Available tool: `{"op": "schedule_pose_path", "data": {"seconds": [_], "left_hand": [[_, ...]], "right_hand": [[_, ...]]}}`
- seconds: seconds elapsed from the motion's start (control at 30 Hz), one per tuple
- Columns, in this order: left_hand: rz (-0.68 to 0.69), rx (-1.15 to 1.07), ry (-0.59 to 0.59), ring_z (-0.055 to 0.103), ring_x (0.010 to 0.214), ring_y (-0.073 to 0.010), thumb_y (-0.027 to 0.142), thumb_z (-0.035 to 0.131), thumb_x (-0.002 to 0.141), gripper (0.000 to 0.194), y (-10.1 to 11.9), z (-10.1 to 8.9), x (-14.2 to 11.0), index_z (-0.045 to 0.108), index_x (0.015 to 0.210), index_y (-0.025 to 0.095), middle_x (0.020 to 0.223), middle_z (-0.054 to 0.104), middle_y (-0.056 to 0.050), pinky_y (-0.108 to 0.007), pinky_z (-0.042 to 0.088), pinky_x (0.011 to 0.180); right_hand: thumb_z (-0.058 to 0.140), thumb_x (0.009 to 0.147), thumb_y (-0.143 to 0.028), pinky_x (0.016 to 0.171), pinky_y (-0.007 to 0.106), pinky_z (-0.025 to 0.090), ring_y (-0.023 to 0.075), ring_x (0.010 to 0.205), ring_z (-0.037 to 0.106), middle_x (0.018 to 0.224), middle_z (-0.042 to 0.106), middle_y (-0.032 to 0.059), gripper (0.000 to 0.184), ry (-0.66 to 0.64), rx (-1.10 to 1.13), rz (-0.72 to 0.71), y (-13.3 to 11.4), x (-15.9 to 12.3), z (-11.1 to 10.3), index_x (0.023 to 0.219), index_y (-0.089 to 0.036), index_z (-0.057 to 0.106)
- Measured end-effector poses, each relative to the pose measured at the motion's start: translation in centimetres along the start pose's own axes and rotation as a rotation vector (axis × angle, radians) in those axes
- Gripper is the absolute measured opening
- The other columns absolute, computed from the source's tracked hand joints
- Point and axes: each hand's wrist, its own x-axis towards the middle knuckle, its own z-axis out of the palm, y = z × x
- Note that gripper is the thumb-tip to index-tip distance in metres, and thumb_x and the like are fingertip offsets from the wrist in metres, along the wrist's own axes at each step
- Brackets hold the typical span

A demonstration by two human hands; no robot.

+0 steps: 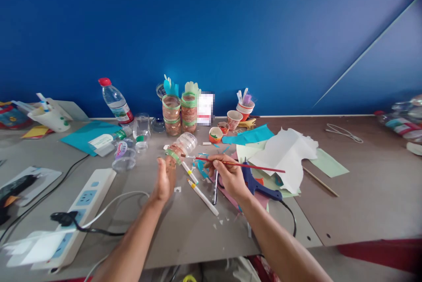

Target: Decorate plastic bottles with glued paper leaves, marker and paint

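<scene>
My left hand (pixel 162 182) grips the near end of a clear plastic bottle (pixel 186 142). The bottle is tilted away to the right, with a green band and brown paint on its near part. Between the fingers of my right hand (pixel 227 175) is a thin red paintbrush (pixel 257 167), its tip close to the green band; I cannot tell whether it touches. Below the hands lie two white markers with yellow bands, one of them this marker (pixel 203 197), and a dark pen (pixel 215 187). Beyond stand two brown-painted bottle pieces with green rims, the left one (pixel 171 115) bearing blue paper leaves.
A blue glue gun (pixel 260 185) lies right of my right hand, near crumpled white paper (pixel 285 154). Small paint cups, including an orange one (pixel 216 135), stand behind. At left are a power strip (pixel 82 211) with cables, a red-capped bottle (pixel 116 102) and blue paper (pixel 82 135).
</scene>
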Motion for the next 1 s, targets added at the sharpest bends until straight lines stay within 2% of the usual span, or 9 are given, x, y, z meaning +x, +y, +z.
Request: {"op": "schedule_pose_path", "data": {"seconds": [0.1,0.27,0.5,0.67,0.83,1.0], "left_hand": [[-0.007,-0.059,0.026,0.060,0.128,-0.0323,0.087,0.029,0.083,0.087,0.8,0.7,0.0,0.071,0.118,0.018,0.121,0.073,-0.015,-0.049,0.043,0.112],[-0.038,-0.176,0.052,0.060,0.129,-0.0309,0.083,0.036,0.085,0.080,1.5,0.8,0.1,0.072,0.114,0.017,0.122,0.073,-0.014,-0.047,0.040,0.116],[-0.135,-0.312,0.018,0.058,0.132,-0.0297,0.081,0.033,0.089,0.077,2.6,0.4,0.1,0.074,0.108,0.018,0.121,0.073,-0.014,-0.051,0.036,0.119],[-0.178,-0.324,-0.061,0.054,0.136,-0.0326,0.082,0.028,0.088,0.080,2.8,-0.2,0.2,0.074,0.111,0.021,0.122,0.073,-0.014,-0.057,0.038,0.115],[-0.249,-0.441,-0.036,0.045,0.144,-0.0313,0.082,0.028,0.088,0.079,2.8,-0.7,0.3,0.074,0.109,0.022,0.136,0.067,-0.013,-0.061,0.030,0.119],[-0.278,-0.481,-0.043,0.042,0.146,-0.0313,0.083,0.027,0.087,0.079,3.1,-0.8,0.3,0.074,0.106,0.022,0.139,0.065,-0.013,-0.064,0.028,0.118]], "right_hand": [[0.073,0.083,-0.043,0.053,0.026,0.052,0.0122,0.051,0.060,0.066,0.072,0.0010,0.021,-0.001,0.005,0.007,0.2,-0.1,0.0,0.081,-0.021,0.073],[0.072,0.084,-0.045,0.054,0.026,0.051,0.0123,0.053,0.061,0.070,0.073,0.0018,0.023,-0.012,0.033,-0.016,0.4,-0.1,0.0,0.085,-0.022,0.074],[0.074,0.082,-0.049,0.055,0.028,0.051,0.0130,0.051,0.061,0.069,0.075,0.0024,0.028,0.003,-0.003,-0.006,0.5,0.0,0.1,0.082,-0.022,0.075],[0.071,0.084,-0.050,0.056,0.029,0.051,0.0130,0.052,0.061,0.078,0.077,0.0037,0.028,-0.057,-0.020,-0.018,0.7,-0.2,0.1,0.089,-0.022,0.076],[0.072,0.085,-0.048,0.056,0.028,0.051,0.0125,0.052,0.061,0.073,0.075,0.0027,0.026,-0.040,-0.003,-0.020,0.8,-0.1,0.0,0.086,-0.022,0.075],[0.071,0.086,-0.046,0.055,0.028,0.051,0.0127,0.053,0.061,0.077,0.076,0.0036,0.025,-0.054,-0.004,-0.025,1.0,-0.1,0.0,0.089,-0.022,0.075]]}}
